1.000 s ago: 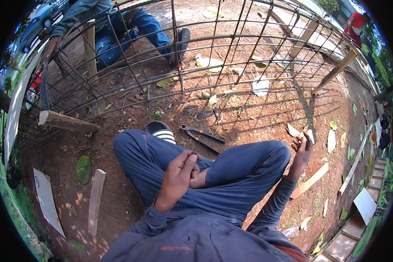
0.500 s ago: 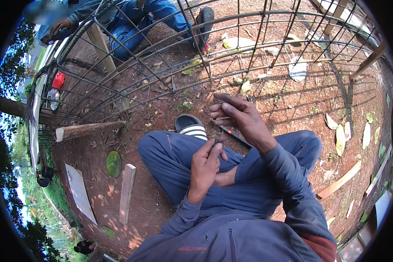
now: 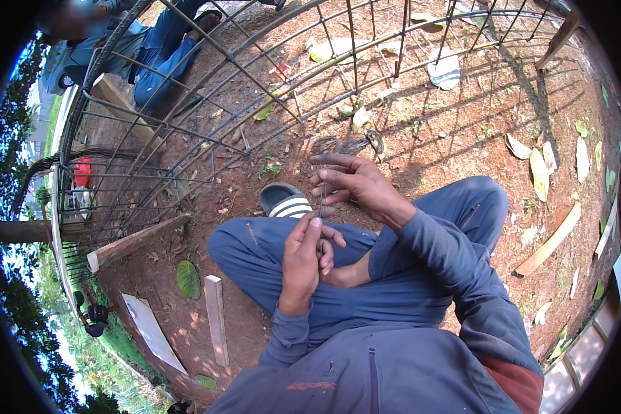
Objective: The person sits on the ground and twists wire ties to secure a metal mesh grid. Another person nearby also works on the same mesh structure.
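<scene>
Between left hand [image 3: 302,261] and right hand [image 3: 362,186], wire [image 3: 322,201], chest lettering [image 3: 310,386]

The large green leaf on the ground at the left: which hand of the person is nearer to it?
Left. The left hand is to the right of the green leaf, apart from it; the right hand is farther right and farther forward.

Since a second ago, the right hand [image 3: 357,185] has been brought in from beside the right knee [image 3: 479,200] and is now held just above the left hand [image 3: 309,254]. Both hands are now met by a thin wire [image 3: 322,201]. The left fingers have been loosened. The co-worker's leg [image 3: 164,77] has been shifted away from the small red object [image 3: 281,70] on the ground.
</scene>
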Tool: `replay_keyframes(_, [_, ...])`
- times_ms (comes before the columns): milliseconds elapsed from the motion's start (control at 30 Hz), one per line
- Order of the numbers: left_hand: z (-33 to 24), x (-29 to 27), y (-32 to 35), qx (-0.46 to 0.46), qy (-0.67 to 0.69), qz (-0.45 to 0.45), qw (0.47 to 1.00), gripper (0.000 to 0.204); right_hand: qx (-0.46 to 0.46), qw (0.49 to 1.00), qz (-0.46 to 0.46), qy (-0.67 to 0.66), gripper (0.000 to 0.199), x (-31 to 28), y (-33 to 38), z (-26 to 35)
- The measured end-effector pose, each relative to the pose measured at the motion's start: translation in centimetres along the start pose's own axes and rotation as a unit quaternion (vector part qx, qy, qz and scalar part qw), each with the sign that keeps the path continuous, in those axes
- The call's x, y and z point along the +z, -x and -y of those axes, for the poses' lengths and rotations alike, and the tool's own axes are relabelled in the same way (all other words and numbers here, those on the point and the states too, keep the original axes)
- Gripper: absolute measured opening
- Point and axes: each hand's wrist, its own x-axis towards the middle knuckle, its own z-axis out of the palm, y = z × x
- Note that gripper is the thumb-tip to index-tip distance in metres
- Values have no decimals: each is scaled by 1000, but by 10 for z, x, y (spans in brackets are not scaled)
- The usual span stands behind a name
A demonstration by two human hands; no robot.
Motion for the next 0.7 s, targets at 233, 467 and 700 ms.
replay_keyframes(233, [-3,-6,3,14,4,-10,1000,32,-12,998,58,26,57,5,8,5])
replay_keyframes(467, [-8,-6,8,4,29,-3,1000,34,-3,997,74,35,61,7,12,9])
replay_keyframes(700, [-12,-5,7,19,-11,-3,1000,33,-21,994,79,73,59,9,15,11])
